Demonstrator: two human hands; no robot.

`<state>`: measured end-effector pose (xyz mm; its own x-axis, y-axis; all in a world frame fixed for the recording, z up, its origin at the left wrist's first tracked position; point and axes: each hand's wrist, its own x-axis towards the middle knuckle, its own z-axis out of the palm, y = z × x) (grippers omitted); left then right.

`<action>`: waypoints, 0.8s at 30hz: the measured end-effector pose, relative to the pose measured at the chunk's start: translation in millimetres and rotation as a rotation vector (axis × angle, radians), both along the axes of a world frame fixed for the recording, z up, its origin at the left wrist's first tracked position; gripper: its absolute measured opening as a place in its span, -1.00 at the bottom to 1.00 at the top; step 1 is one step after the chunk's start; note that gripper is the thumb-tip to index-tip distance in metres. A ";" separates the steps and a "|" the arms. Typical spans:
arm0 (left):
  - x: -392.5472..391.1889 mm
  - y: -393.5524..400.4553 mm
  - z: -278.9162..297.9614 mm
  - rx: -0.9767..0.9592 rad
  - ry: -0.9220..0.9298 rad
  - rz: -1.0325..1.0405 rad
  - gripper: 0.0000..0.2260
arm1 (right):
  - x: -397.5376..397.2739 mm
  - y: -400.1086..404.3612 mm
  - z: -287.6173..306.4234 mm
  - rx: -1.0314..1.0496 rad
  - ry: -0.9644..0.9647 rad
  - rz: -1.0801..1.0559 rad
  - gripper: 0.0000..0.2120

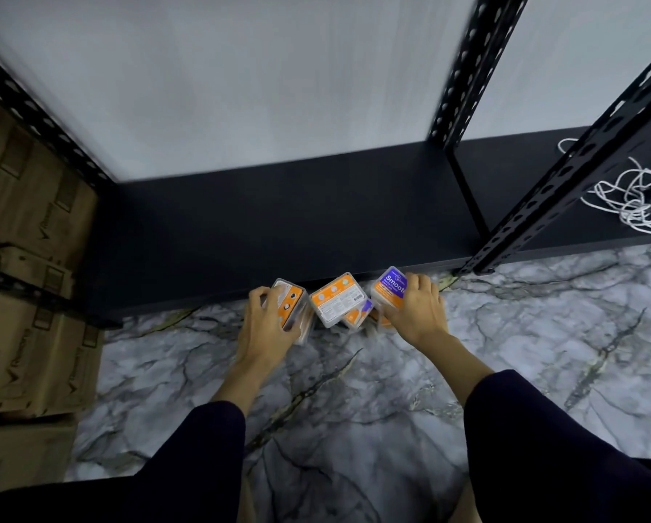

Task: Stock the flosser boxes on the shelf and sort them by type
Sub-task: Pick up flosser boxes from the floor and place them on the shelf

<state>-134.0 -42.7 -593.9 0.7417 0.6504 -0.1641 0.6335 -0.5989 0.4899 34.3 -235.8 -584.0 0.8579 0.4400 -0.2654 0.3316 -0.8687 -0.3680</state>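
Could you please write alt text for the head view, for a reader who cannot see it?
Seen from above, a person's left hand and right hand each grip a flosser box over a marble-patterned floor, more boxes between them. Ahead lies a bare black shelf; cardboard cartons stand left.

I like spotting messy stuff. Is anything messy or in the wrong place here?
Yes. The flosser boxes lie tilted on the marble floor, not on the black shelf. A tangle of white cable sits on the neighbouring shelf.
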 end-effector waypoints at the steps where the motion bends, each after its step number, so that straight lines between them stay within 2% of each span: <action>1: -1.8 -0.6 0.9 -0.035 -0.041 0.013 -0.43 | 0.9 -1.3 1.3 0.019 0.010 -0.011 -0.29; 7: -7.9 -2.9 10.2 -0.194 -0.293 0.191 -0.60 | 3.2 -8.8 7.3 0.050 0.067 -0.016 -0.31; 12: -6.5 -1.2 15.2 -0.283 -0.363 0.296 -0.69 | 4.7 -9.7 8.3 0.051 0.111 0.011 -0.28; 18: -4.1 6.8 10.6 -0.416 -0.502 0.427 -0.73 | 5.3 -8.7 7.1 0.017 0.060 0.056 -0.21; 24: -5.3 12.4 5.5 -0.448 -0.485 0.444 -0.70 | 8.9 -13.2 4.7 0.038 0.089 0.077 -0.23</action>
